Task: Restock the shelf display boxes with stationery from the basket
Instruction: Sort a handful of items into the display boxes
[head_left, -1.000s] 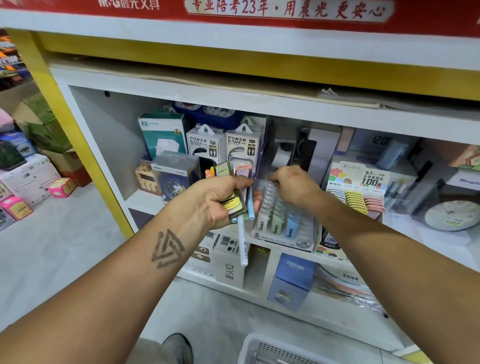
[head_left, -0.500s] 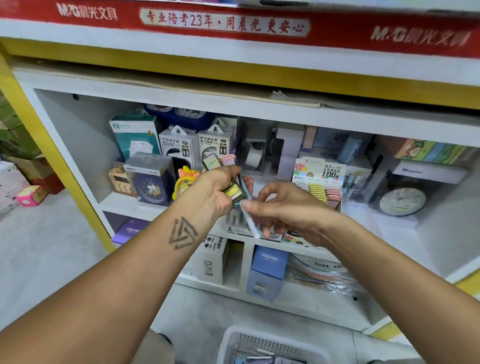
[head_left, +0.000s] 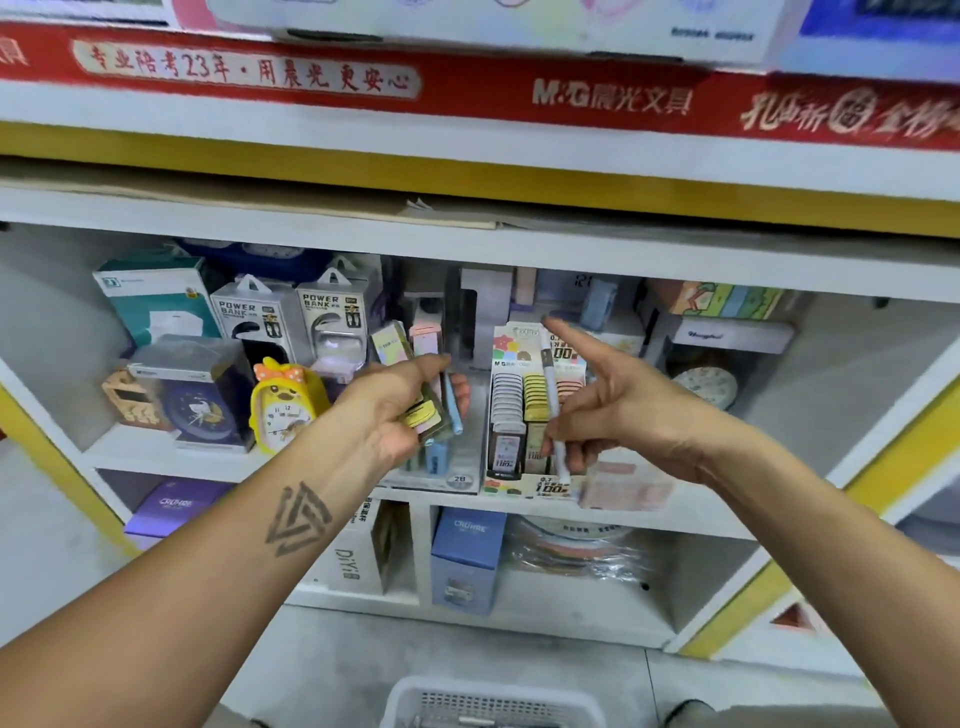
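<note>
White pen (head_left: 551, 410) sits upright in our right hand (head_left: 613, 410), lower fingers curled round it, before the lead display box (head_left: 524, 415); left of that box our left hand (head_left: 400, 410) grips pastel stationery packs (head_left: 423, 410)

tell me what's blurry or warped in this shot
Head view: the red shelf banner is motion-smeared; the right hand gripping a white pen is soft; the pale pink box beside it is blurred; the wide lens bows the white shelf edges.

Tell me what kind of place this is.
Most likely a stationery shop: a red M&G banner tops the shelving, boxed power banks and a pencil-lead display box fill the shelf, and a restocking basket sits below.
</note>
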